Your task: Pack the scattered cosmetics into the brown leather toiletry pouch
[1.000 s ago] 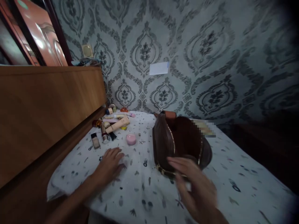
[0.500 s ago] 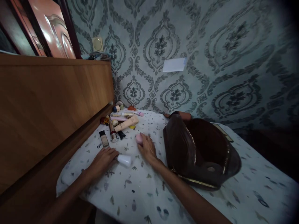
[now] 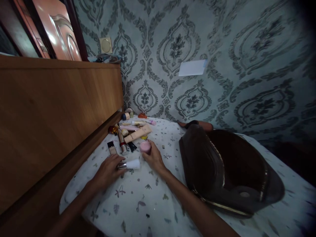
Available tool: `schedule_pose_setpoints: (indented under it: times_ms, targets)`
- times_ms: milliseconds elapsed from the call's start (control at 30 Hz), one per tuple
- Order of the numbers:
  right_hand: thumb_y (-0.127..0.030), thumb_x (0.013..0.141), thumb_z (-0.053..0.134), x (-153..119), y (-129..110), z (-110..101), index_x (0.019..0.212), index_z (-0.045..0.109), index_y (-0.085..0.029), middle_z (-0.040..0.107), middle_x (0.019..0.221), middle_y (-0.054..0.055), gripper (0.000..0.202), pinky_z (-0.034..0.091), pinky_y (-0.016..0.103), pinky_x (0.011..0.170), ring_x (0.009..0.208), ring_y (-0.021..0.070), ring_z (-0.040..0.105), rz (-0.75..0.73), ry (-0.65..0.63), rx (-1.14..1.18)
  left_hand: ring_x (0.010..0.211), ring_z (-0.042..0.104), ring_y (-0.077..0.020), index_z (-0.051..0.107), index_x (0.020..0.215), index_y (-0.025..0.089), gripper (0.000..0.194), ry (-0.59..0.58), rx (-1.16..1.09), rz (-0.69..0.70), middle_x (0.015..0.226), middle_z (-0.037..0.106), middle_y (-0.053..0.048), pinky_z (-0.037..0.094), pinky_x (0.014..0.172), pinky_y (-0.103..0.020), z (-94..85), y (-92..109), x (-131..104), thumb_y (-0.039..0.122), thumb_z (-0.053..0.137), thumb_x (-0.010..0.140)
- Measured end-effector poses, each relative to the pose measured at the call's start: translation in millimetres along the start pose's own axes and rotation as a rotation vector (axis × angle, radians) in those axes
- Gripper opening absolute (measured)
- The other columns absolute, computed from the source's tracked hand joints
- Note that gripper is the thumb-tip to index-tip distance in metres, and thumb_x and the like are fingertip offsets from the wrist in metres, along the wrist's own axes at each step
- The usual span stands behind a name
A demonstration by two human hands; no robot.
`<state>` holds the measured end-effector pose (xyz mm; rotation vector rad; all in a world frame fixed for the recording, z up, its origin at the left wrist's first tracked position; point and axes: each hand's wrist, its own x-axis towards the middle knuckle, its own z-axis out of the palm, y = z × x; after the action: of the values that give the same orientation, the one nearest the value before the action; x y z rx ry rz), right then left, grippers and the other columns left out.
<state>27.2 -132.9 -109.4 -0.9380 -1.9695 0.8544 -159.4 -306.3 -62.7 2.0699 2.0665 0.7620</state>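
My left hand (image 3: 108,168) is closed around the silver end of a white tube (image 3: 133,164), which points right, low over the bed sheet. Just beyond those fingers lies a small glass bottle with a black cap (image 3: 112,148). My right hand (image 3: 154,156) grips a small round pink jar (image 3: 145,147) between thumb and fingers. Past the jar is a loose pile of cosmetics: a beige squeeze tube (image 3: 137,133), a silver-and-red tube (image 3: 122,143) and a black item (image 3: 132,146).
A large dark brown bag (image 3: 202,161) lies unzipped at the right, its mouth gaping. Along the left runs a wooden panel (image 3: 61,102). The patterned wall (image 3: 168,92) closes off the back, where an orange item (image 3: 142,115) and a dark-capped jar (image 3: 125,116) lie.
The pink jar has turned so its round face shows more. My left hand has tilted the white tube nearly level, exposing its silver end. The view has shifted slightly.
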Motion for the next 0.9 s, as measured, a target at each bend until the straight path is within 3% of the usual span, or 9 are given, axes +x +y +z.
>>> schedule_pose_setpoints:
  times_ms: [100,200,333,433,533,633,767,900]
  targets:
    - [-0.033,0.076,0.067,1.2,4.7,0.3,0.141,0.043,-0.018,0.06,0.133,0.013,0.072,0.042,0.045,0.106,0.122,0.0281,0.056,0.021,0.037,0.111,0.098,0.062,-0.0225,0.064,0.112,0.023,0.028,0.061,-0.041,0.013,0.104,0.068,-0.006,0.049,0.086,-0.034,-10.1,-0.6,19.2,0.042,0.052,0.096]
    - [-0.036,0.074,0.071,2.9,10.4,3.0,0.139,0.045,-0.02,0.063,0.129,0.012,0.072,0.045,0.043,0.103,0.117,0.0274,0.06,0.042,0.082,0.189,0.104,0.059,-0.0248,0.063,0.111,0.021,0.024,0.102,0.104,0.032,0.107,0.067,-0.008,0.047,0.092,-0.038,-14.5,4.0,57.2,0.033,0.051,0.095]
    - [-0.033,0.073,0.072,2.4,17.1,6.2,0.139,0.047,-0.02,0.064,0.126,0.013,0.071,0.047,0.043,0.101,0.114,0.0278,0.062,0.028,0.102,0.188,0.117,0.052,-0.0321,0.06,0.112,0.016,0.026,0.116,0.149,-0.008,0.118,0.063,-0.014,0.039,0.102,-0.048,-0.7,10.4,111.4,0.021,0.06,0.087]
    - [-0.027,0.073,0.069,0.5,20.5,7.4,0.139,0.047,-0.02,0.064,0.127,0.013,0.07,0.046,0.045,0.102,0.116,0.0284,0.061,-0.005,0.105,0.148,0.121,0.049,-0.0351,0.057,0.115,0.015,0.034,0.126,0.098,-0.052,0.119,0.063,-0.017,0.031,0.107,-0.055,15.9,11.9,134.6,0.013,0.062,0.081]
    - [-0.025,0.073,0.067,-0.7,22.7,8.0,0.139,0.046,-0.019,0.062,0.129,0.013,0.069,0.045,0.048,0.103,0.118,0.0298,0.06,-0.005,0.11,0.111,0.121,0.051,-0.0338,0.057,0.114,0.017,0.034,0.138,-0.019,-0.088,0.118,0.064,-0.015,0.03,0.108,-0.055,23.7,9.1,141.4,0.011,0.06,0.081]
    - [-0.027,0.074,0.067,-0.9,23.6,7.6,0.139,0.046,-0.019,0.062,0.129,0.013,0.069,0.046,0.048,0.103,0.118,0.0302,0.06,-0.014,0.102,0.109,0.112,0.057,-0.0291,0.056,0.113,0.02,0.03,0.159,-0.201,-0.136,0.114,0.065,-0.01,0.04,0.101,-0.047,17.7,0.1,139.3,0.02,0.06,0.083]
    - [-0.029,0.076,0.065,-0.7,23.4,5.7,0.139,0.046,-0.019,0.061,0.132,0.013,0.067,0.046,0.047,0.104,0.121,0.0298,0.058,-0.015,0.093,0.086,0.075,0.063,-0.0193,0.052,0.113,0.017,0.035,0.163,-0.513,-0.273,0.097,0.066,-0.008,0.051,0.065,-0.03,-5.3,-17.4,128.4,0.045,0.046,0.092]
    - [-0.029,0.077,0.063,0.4,23.6,4.7,0.14,0.046,-0.018,0.061,0.133,0.014,0.066,0.045,0.046,0.105,0.122,0.0288,0.058,-0.034,0.07,0.058,0.047,0.051,-0.0127,0.055,0.098,0.014,0.057,0.078,-0.768,-0.404,0.077,0.063,-0.008,0.035,0.038,-0.023,-26.9,-26.1,108.3,0.065,0.031,0.092]
